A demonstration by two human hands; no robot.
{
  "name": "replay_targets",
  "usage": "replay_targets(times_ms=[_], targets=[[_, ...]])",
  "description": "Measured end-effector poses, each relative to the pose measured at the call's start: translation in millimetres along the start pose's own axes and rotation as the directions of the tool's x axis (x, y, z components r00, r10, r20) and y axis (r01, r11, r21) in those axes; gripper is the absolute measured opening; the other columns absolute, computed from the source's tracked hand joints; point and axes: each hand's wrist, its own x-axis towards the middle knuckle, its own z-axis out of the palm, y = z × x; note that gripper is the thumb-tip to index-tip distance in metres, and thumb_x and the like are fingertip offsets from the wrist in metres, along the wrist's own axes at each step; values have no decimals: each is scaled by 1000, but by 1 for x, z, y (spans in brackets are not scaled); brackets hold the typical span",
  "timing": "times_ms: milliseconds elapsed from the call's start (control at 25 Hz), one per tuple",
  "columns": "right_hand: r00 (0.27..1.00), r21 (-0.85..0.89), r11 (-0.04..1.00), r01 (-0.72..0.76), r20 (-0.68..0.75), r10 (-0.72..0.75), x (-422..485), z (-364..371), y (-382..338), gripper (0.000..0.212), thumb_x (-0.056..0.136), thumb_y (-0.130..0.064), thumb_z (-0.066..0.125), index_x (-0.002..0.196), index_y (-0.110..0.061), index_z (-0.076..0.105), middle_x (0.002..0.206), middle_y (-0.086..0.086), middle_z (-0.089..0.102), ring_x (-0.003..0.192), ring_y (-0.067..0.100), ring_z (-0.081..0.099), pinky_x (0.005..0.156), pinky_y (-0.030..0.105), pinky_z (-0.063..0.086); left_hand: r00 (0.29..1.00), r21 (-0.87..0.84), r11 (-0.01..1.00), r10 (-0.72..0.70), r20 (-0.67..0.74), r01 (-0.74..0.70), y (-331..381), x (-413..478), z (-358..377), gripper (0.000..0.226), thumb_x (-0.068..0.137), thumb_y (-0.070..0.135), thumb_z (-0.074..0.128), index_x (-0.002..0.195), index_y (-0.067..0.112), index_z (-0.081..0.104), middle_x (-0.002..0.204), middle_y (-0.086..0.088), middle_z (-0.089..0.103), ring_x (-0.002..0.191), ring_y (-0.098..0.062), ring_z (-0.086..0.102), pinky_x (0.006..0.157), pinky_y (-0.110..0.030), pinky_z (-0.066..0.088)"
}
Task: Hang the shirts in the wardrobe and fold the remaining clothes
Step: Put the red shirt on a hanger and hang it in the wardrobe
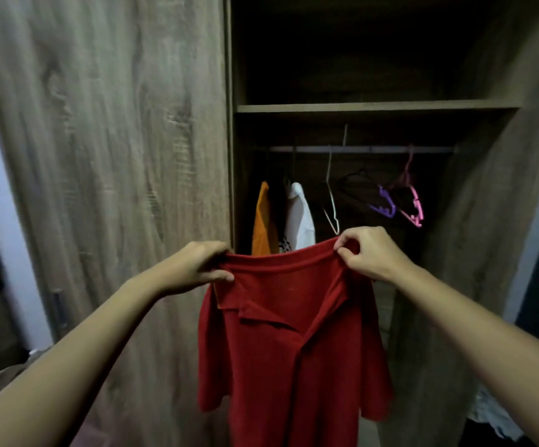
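Observation:
A red polo shirt (290,343) hangs in front of the open wardrobe (374,108). My left hand (197,266) grips its top edge on the left, and my right hand (368,253) pinches the top edge on the right. The collar and placket face me and the sleeves droop at both sides. Behind it, on the rail (358,150), hang an orange garment (263,221) and a white shirt (300,217). Empty hangers share the rail: a white one (331,195), a black one (355,182), a purple one (386,204) and a pink one (415,204).
A wood-grain wardrobe door (107,156) fills the left side. A shelf (374,107) crosses the wardrobe above the rail. White cloth (490,414) lies low at the right. More fabric (7,379) shows at the lower left.

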Motion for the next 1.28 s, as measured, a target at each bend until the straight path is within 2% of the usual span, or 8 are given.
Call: replay_targets(times_ms=[120, 240, 440, 560, 720, 880, 1080, 1280], targets=[[993, -80, 990, 118, 33, -115, 9, -4, 28, 15, 86, -20, 55, 100, -22, 51, 90, -3, 58, 92, 25, 58, 77, 29, 40, 993, -257, 963, -99, -69, 78, 1, 34, 3, 7, 75, 49, 63, 76, 43, 61, 68, 23, 62, 67, 8, 57, 61, -8, 40], [975, -246, 945, 214, -6, -222, 25, -14, 51, 27, 94, -40, 42, 114, -24, 48, 102, 1, 65, 97, 25, 62, 78, 38, 51, 941, -487, 864, -261, -215, 129, -3, 76, 25, 33, 91, 37, 55, 66, 16, 56, 54, 8, 50, 52, -1, 45, 51, -21, 36], [959, -431, 870, 237, -37, -280, 44, -43, 82, 65, 78, -66, 15, 100, -26, 61, 101, -6, 68, 95, 20, 65, 69, 36, 52, 878, -229, 938, -328, -350, 259, -5, 137, 66, 45, 97, 34, 45, 59, 10, 42, 52, 5, 38, 48, -5, 40, 52, -26, 30], [939, -451, 823, 344, 154, -308, 56, -53, 104, 52, 82, -67, 31, 104, -29, 60, 107, -11, 65, 103, 14, 62, 75, 34, 51, 952, -257, 945, -253, -175, 204, -17, 159, 93, 43, 96, 34, 48, 56, 19, 40, 51, 12, 46, 50, -1, 42, 55, -28, 29], [921, -420, 823, 382, 99, -377, 77, -53, 120, 65, 77, -67, 13, 99, -27, 60, 103, -8, 65, 97, 19, 63, 76, 38, 52, 981, -126, 973, -196, 7, 195, -14, 193, 116, 53, 87, 63, 39, 55, 23, 53, 50, 11, 57, 50, -2, 55, 54, -15, 37], [877, -463, 752, 470, 143, -460, 98, -53, 125, 60, 85, -63, 18, 106, -25, 60, 110, -7, 63, 102, 20, 61, 76, 36, 52, 915, -139, 982, -168, -367, 125, 23, 260, 116, 48, 96, 36, 49, 55, 10, 53, 48, -2, 58, 48, -10, 57, 51, -24, 41], [832, -483, 690, 540, 184, -523, 111, -37, 144, 45, 93, -53, 28, 103, -22, 60, 104, -5, 64, 98, 20, 64, 64, 32, 47, 816, 24, 869, -455, -356, 495, 21, 350, 140, 31, 94, 25, 48, 100, -2, 60, 102, -25, 65, 103, -40, 58, 85, -42, 43], [751, -496, 617, 611, 117, -650, 115, -19, 175, 36, 87, -48, 35, 76, -25, 60, 68, -10, 63, 59, 13, 66, 36, 24, 45, 756, 95, 774, -574, -314, 627, -5, 386, 160, 39, 96, 28, 49, 116, -5, 52, 118, -23, 59, 114, -39, 52, 92, -41, 41]])
